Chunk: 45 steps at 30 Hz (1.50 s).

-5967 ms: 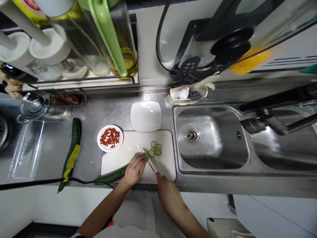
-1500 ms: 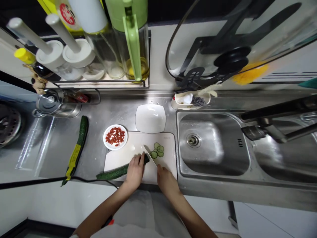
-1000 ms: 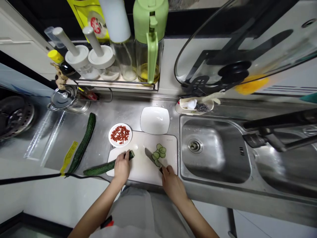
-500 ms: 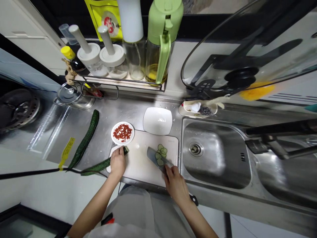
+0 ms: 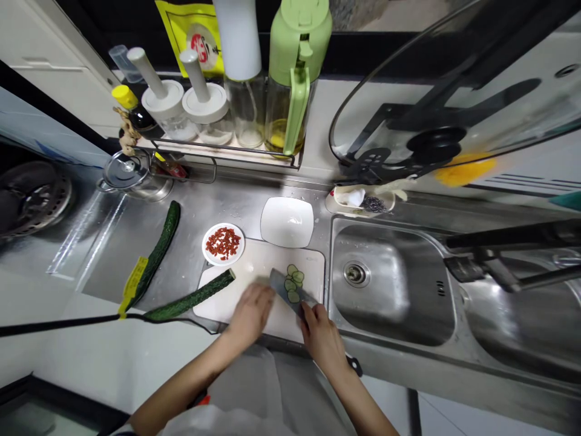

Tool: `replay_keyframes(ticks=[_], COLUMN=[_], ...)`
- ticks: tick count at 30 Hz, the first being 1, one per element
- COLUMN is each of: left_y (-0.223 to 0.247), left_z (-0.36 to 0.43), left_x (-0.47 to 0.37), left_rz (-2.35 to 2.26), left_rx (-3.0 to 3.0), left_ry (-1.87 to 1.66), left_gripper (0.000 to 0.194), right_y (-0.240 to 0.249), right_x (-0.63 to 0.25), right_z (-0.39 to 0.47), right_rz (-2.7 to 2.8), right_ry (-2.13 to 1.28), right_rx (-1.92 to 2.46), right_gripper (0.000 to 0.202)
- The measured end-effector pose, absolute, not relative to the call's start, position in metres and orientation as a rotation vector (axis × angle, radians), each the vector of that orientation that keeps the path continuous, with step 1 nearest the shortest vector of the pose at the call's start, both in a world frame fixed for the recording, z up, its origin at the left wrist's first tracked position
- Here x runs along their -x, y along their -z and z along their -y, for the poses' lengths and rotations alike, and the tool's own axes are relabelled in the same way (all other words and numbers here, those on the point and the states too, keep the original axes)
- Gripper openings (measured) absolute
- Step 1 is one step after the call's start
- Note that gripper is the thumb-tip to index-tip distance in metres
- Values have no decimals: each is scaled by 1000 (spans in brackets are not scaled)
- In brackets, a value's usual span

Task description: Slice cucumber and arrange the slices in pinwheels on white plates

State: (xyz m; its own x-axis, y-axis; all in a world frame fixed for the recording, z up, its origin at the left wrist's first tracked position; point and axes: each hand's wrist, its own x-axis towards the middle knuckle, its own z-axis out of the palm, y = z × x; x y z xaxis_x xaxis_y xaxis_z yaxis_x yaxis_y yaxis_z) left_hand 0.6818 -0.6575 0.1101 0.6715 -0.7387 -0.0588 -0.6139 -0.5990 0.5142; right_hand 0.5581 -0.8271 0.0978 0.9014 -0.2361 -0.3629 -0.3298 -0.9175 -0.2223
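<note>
My right hand (image 5: 321, 336) is closed round the handle of a kitchen knife (image 5: 282, 288), its blade lying low over the cutting board (image 5: 256, 260). Several thin cucumber slices (image 5: 293, 283) lie on and beside the blade. My left hand (image 5: 253, 307), blurred by motion, is over the board's front part, fingers stretched toward the knife and nothing visible in them. A cut cucumber (image 5: 195, 297) rests slantwise, its cut end on the board and the rest past the left edge. Farther left lies a whole cucumber (image 5: 160, 248).
Behind the board are a small white plate of red dried berries (image 5: 223, 242) and a white square dish (image 5: 287, 221). The sink (image 5: 394, 284) is on the right. A black cord with a yellow tag (image 5: 134, 281) crosses at left. A rack (image 5: 218, 148) holds jars and bottles.
My left hand has let go of the cut cucumber and moved right, toward the knife. The cucumber stays in place. My right hand and the knife have hardly moved.
</note>
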Motion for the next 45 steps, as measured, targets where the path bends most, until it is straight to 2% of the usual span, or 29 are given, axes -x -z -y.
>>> replay_keyframes(ticks=[2, 5, 19, 23, 28, 32, 38, 45], left_y=[-113, -109, -79, -84, -92, -83, -68, -57], left_z=[676, 693, 717, 718, 720, 724, 719, 741], left_x=[-669, -659, -675, -680, -684, -687, -696, -705], left_rz=[1255, 1358, 1344, 1374, 1416, 1349, 1292, 921], left_rx=[-2214, -2163, -2193, -2174, -2125, -2207, -2225, -2449], left_ry=[515, 574, 531, 511, 587, 631, 639, 716], left_gripper=[22, 26, 35, 33, 27, 27, 25, 18], right_y=[-97, -96, -105, -108, -108, -107, -115, -119], right_x=[-558, -555, -555, -556, -559, -556, -541, -525], right_z=[828, 831, 831, 830, 828, 824, 819, 815], right_rz=[-414, -397, -385, -396, -394, -379, -370, -409], right_ry=[-471, -465, -571, -572, -597, -598, -631, -693], right_rx=[2792, 2815, 2862, 2858, 2830, 2806, 2681, 2540], right_gripper=[37, 37, 38, 40, 31, 42, 40, 44])
